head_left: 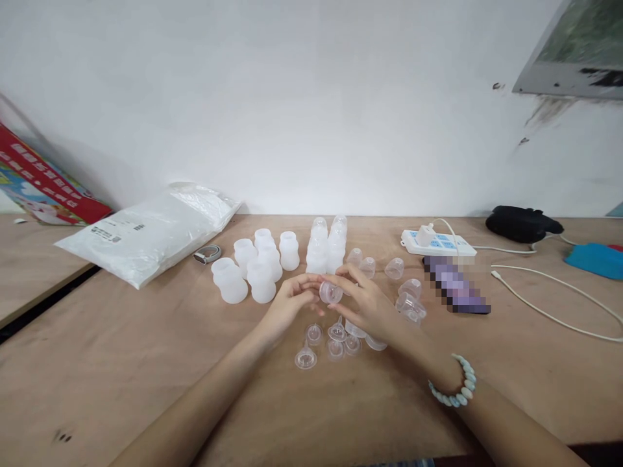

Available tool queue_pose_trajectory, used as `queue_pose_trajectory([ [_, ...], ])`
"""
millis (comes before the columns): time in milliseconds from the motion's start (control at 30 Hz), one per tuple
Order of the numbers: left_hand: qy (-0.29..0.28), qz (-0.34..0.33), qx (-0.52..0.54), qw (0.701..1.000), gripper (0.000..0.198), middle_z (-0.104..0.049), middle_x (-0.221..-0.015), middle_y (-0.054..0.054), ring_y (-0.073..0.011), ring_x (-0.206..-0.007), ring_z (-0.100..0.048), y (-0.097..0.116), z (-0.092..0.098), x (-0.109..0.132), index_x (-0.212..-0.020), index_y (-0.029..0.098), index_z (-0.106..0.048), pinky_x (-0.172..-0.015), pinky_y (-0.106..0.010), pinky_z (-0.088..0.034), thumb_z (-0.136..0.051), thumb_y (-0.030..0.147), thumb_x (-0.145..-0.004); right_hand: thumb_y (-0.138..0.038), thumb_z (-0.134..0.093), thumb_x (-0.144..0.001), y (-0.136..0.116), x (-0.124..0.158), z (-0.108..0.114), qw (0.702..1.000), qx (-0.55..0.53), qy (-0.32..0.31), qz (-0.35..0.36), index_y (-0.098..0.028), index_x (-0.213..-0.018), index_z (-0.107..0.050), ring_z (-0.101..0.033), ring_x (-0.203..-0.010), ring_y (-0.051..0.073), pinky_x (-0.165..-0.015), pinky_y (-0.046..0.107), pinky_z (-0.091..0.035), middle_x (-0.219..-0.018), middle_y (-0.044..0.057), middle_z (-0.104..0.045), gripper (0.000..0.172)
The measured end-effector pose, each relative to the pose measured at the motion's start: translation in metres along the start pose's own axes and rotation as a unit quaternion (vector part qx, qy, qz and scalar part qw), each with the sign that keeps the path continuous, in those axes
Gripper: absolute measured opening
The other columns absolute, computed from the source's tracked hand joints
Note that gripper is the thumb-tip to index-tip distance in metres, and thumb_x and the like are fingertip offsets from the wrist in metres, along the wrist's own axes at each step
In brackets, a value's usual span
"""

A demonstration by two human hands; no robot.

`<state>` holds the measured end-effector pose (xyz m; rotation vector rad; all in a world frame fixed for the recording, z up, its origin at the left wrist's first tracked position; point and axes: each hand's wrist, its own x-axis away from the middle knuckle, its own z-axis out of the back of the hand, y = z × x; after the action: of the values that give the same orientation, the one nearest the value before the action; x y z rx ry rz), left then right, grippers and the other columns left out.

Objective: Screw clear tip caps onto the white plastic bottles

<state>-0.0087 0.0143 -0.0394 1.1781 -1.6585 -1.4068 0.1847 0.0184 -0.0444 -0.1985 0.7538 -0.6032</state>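
A clear round bottle collar [331, 292] is held up between my hands, its open face toward me. My right hand [363, 299] grips it with thumb and fingers on its right side. My left hand [294, 297] closes on its left edge with bent fingers; the exact contact is partly hidden. Below them lie several clear silicone nipples [305, 357]. Some more clear collars [354, 329] sit partly under my right hand. Left of my hands stand several frosted white bottles [263, 281] without tops. Behind them, capped bottles [318, 246] are lined up in two rows.
Clear dome caps [394, 268] and cups [410, 305] lie to the right. Farther right are a phone [455, 285], a power strip [438, 242], a white cable [555, 316] and a black case [523, 224]. A white plastic bag [150, 227] and a watch [207, 254] lie left.
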Motion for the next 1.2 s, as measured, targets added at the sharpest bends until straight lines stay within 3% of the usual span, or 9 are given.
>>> queue_pose_trajectory([
  [167,0.013,0.001,0.034,0.999,0.024,-0.067,-0.09,-0.005,-0.0165,-0.076,-0.064,-0.0023,-0.0006,0.0001,-0.097,0.015,-0.063,-0.067,-0.028,-0.054,-0.067,0.033,-0.082,-0.011,-0.065,-0.089,-0.0028,-0.0009,0.0006,1.0,-0.021,0.01,-0.014,-0.021,-0.125,-0.051,-0.057,-0.101,0.028,-0.086,0.043,-0.05,-0.111,0.011,-0.054,0.04],
  [433,0.028,0.002,0.027,0.999,0.021,-0.064,-0.081,-0.001,-0.012,-0.067,-0.059,-0.0031,-0.0014,0.0001,-0.093,0.016,-0.063,-0.064,-0.025,-0.049,-0.07,0.031,-0.081,-0.009,-0.079,-0.077,-0.0041,-0.0014,0.0014,0.998,-0.011,0.017,-0.061,-0.02,-0.096,-0.047,-0.055,-0.084,0.024,-0.074,0.034,-0.045,-0.093,0.004,-0.057,0.039],
  [867,0.028,0.005,0.021,0.999,0.023,-0.065,-0.085,-0.001,-0.0144,-0.077,-0.059,-0.0021,-0.0047,0.0013,-0.092,0.017,-0.063,-0.066,-0.024,-0.05,-0.072,0.034,-0.079,-0.021,-0.069,-0.09,-0.0003,-0.0009,-0.0019,0.995,0.028,-0.044,-0.088,-0.021,-0.08,-0.041,-0.05,-0.072,0.018,-0.064,0.027,-0.037,-0.081,0.0,-0.052,0.03],
  [1033,0.0,0.005,0.016,1.0,0.028,-0.066,-0.083,-0.002,-0.0136,-0.073,-0.061,-0.0048,-0.0028,0.0016,-0.097,0.017,-0.06,-0.068,-0.025,-0.048,-0.073,0.035,-0.08,-0.028,-0.068,-0.091,0.0013,-0.0007,-0.0029,0.993,-0.011,-0.059,-0.1,-0.021,-0.075,-0.04,-0.046,-0.063,0.015,-0.058,0.024,-0.033,-0.071,-0.003,-0.05,0.033],
  [1200,-0.03,-0.003,0.014,0.999,0.029,-0.067,-0.084,-0.003,-0.0165,-0.081,-0.064,-0.0075,-0.0021,0.0019,-0.098,0.017,-0.06,-0.077,-0.029,-0.047,-0.075,0.035,-0.081,-0.042,-0.058,-0.096,-0.001,-0.0021,-0.0003,0.988,-0.09,-0.065,-0.11,-0.021,-0.074,-0.042,-0.041,-0.056,0.013,-0.054,0.025,-0.03,-0.063,-0.005,-0.047,0.035],
])
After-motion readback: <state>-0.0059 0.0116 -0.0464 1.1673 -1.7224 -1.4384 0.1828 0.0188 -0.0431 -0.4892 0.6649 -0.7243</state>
